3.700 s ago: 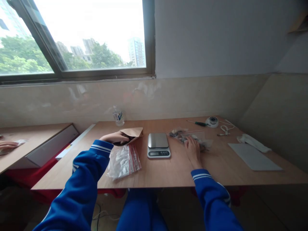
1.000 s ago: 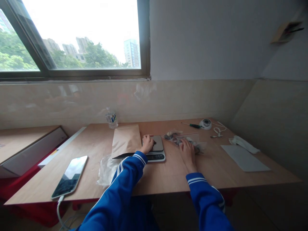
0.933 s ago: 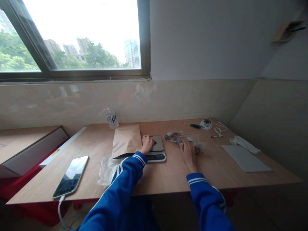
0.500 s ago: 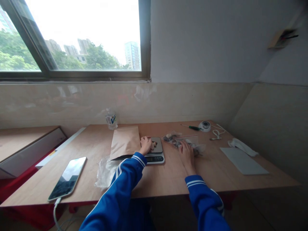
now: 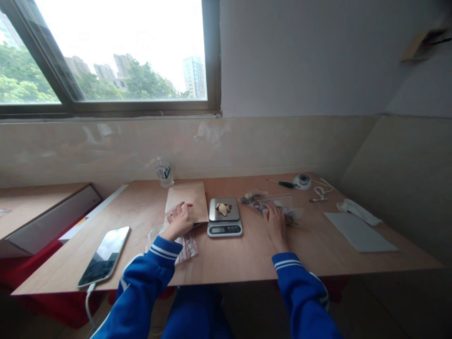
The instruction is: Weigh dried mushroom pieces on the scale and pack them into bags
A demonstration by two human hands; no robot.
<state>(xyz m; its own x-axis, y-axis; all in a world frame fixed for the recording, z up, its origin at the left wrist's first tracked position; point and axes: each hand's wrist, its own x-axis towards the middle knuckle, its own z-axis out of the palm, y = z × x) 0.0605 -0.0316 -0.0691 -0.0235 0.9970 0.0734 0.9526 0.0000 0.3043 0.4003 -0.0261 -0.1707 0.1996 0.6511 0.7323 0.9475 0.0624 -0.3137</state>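
Observation:
My left hand [image 5: 181,218] hovers over or lightly touches a brown kraft paper bag [image 5: 189,195]; its fingers are apart and hold nothing. Beneath that wrist lies a clear plastic zip bag [image 5: 187,252] with red lines. A small digital kitchen scale [image 5: 213,217] stands between my hands. Several pale, dark-edged dried pieces [image 5: 222,209] sit on its steel plate. On the right, my right hand [image 5: 276,222] rests with extended fingers on a clear zip bag [image 5: 284,202] of dark pieces. Another filled bag [image 5: 252,197] lies beside it.
A phone [image 5: 105,256] with a cable lies at the left. A plastic bottle [image 5: 164,173] stands at the back. Toward the right are a green-handled screwdriver [image 5: 286,184], a white dome camera [image 5: 302,181], a white cloth [image 5: 358,212] and a grey-white sheet [image 5: 360,232].
My left hand has moved left, off the pieces on the scale to the paper bag, leaving the scale uncovered. My right hand has stayed on the zip bag.

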